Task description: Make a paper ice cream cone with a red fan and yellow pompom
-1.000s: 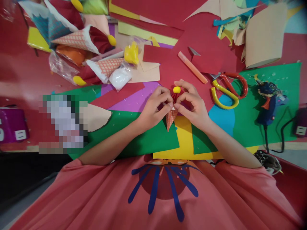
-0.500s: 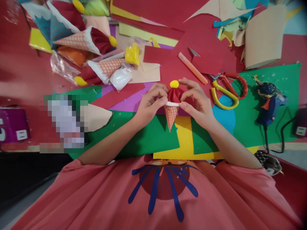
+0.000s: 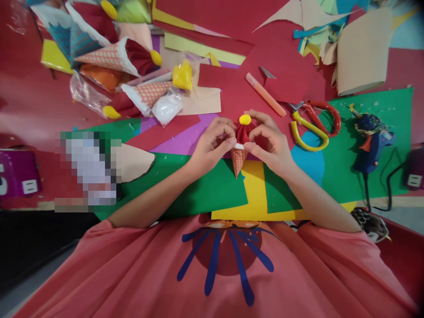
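Between my two hands is a small paper ice cream cone [image 3: 239, 160], its orange-checked tip pointing down toward me. A white band rings the cone's rim, red pleated paper rises above it, and a yellow ball sits on top. My left hand [image 3: 214, 143] is closed on the left side of the white band, thumb in front. At the band's right side my right hand [image 3: 270, 143] pinches with thumb and fingers. The fingertips behind the cone are partly hidden. Scissors [image 3: 314, 128] with red and yellow handles lie right of my right hand.
Several finished paper cones [image 3: 109, 55] lie at the upper left, beside a bag of white clay [image 3: 167, 108] and yellow clay [image 3: 182, 75]. A glue gun [image 3: 369, 145] with a cord rests at right. An orange stick [image 3: 266, 94] and a beige paper tube [image 3: 362, 53] lie farther back.
The cone has shifted slightly to the right and tilted a little in my hands. My left hand has moved slightly right with it, and both hands keep their hold.
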### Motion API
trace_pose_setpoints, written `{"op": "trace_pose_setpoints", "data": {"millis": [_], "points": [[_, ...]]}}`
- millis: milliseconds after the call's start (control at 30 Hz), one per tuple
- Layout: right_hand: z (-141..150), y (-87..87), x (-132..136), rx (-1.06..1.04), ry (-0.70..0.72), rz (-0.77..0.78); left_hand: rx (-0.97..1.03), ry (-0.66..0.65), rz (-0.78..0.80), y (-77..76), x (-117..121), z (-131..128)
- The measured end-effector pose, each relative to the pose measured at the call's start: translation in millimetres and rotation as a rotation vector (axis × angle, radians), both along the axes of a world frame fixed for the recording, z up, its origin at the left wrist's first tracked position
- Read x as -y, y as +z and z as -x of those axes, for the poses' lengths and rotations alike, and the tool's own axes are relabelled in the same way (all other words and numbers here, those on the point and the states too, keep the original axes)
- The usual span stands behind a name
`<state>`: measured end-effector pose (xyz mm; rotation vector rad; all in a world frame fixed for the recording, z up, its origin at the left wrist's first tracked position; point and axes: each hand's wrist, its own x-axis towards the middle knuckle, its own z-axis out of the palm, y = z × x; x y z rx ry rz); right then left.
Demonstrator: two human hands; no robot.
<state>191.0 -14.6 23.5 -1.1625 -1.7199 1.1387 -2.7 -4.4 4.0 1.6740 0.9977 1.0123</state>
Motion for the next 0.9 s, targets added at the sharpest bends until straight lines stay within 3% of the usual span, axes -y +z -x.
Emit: {"op": "trace_pose_setpoints", "data": {"millis": [233, 467, 900], "points": [[0.9, 0.0, -0.8, -0.062, -0.003, 0.077, -0.022, -0.001, -0.062, 2.7, 3.2, -0.8], [-2.1, 2.9, -0.8, -0.062, 0.002, 0.094, -0.185, -0.035, -0.342, 6.7, 2.4, 4.3], [1.1, 2.5, -1.5, -0.062, 0.110, 0.031, -0.242, -0.061, -0.379, 2.5, 2.7, 3.8]]}}
